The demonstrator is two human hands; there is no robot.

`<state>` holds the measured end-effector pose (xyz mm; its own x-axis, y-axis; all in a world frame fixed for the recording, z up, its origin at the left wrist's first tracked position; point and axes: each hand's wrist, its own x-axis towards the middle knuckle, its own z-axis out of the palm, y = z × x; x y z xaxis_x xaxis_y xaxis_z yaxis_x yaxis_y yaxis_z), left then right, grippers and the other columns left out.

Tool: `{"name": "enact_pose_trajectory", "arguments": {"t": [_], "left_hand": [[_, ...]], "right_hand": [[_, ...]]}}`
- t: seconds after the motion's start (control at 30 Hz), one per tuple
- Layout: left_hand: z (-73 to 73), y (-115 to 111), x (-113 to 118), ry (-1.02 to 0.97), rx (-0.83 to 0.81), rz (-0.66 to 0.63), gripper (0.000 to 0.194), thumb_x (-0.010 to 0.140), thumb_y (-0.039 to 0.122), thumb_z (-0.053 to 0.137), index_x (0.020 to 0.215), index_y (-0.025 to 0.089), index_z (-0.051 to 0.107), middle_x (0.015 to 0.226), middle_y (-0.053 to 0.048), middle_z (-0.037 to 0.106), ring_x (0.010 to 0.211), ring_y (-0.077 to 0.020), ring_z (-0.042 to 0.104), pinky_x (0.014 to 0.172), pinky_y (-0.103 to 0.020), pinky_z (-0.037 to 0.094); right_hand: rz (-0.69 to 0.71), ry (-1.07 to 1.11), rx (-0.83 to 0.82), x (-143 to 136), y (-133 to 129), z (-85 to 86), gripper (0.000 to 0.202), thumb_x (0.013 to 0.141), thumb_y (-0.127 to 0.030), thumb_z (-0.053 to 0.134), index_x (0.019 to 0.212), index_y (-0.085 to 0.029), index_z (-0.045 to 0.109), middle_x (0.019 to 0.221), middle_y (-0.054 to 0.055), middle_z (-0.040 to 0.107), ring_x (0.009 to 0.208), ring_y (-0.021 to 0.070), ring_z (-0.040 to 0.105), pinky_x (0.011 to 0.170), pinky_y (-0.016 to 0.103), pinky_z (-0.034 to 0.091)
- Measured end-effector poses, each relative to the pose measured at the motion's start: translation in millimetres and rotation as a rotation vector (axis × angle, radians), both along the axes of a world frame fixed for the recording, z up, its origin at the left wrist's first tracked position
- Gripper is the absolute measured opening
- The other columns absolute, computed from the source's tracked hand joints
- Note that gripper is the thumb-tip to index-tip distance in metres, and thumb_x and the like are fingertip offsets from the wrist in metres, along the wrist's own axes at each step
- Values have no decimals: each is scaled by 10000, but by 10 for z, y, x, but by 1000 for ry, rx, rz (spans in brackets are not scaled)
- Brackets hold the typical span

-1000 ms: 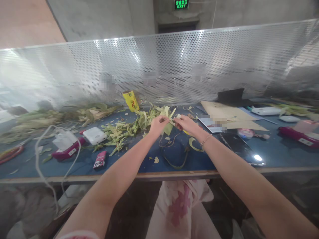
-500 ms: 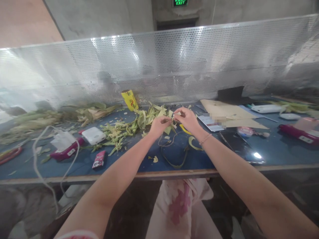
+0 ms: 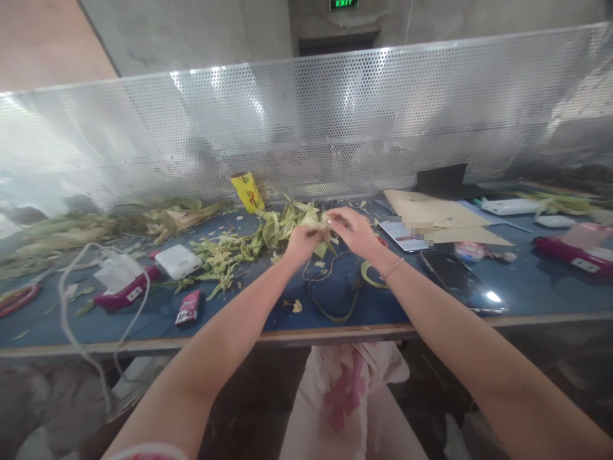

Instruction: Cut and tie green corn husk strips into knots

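My left hand (image 3: 306,241) is closed in a pinch at the middle of the table, on a pale green leaf strip (image 3: 317,222) that looks like corn husk. Against its fingertips, my right hand (image 3: 353,231) has its thumb and fingers pinched together at the same strip. The exact grip is partly hidden by the fingers. Behind and left of the hands lies a heap of green husk strips (image 3: 275,229). In front of them a thin looped cord (image 3: 330,317) and a curled pale strip (image 3: 371,276) rest on the blue tabletop (image 3: 282,319).
A yellow packet (image 3: 248,191) stands behind the heap. Left are a white box-shaped device (image 3: 179,262), a pink pack (image 3: 188,308), a purple holder (image 3: 127,291) and a white cable (image 3: 67,313). Right are a phone (image 3: 454,278) and brown paper (image 3: 431,214). A perforated metal screen (image 3: 325,115) closes the back.
My right hand has shifted slightly left, and its fingers have come closer over my left fingertips. The yellow curved thing beside my right hand is now out of sight.
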<state>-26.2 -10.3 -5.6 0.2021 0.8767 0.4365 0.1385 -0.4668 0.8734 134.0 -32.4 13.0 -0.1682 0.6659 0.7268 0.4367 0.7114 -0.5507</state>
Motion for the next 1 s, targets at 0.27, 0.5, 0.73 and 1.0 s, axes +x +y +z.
{"name": "enact_pose_trajectory", "arguments": {"t": [0.27,0.5,0.73,1.0], "left_hand": [[-46,59,-25,149,61,91,218,706,365,651,684,151,688,649,-21,654,657,-155,610,658,-286,500],[53,-67,6,177,68,7,210,665,339,691,707,134,693,649,-26,656,620,-135,581,634,-279,476],[83,-80,3,109,-37,-64,274,602,365,739,735,128,700,663,-21,665,618,-116,579,654,-274,498],[75,-61,11,14,-99,-81,307,560,368,769,720,127,667,662,-21,648,603,-105,579,637,-264,485]], "right_hand": [[-265,-70,-286,61,122,-9,228,809,-364,490,712,-178,580,726,48,624,713,183,554,698,305,401],[33,343,-743,121,131,41,166,761,-335,556,717,-180,601,793,53,652,690,151,570,604,261,403],[428,475,-714,184,134,42,207,728,-313,644,865,-160,665,794,28,628,650,96,499,573,235,379],[188,210,-275,163,100,71,235,778,-365,603,892,-182,695,849,38,673,756,144,576,717,304,458]]}}
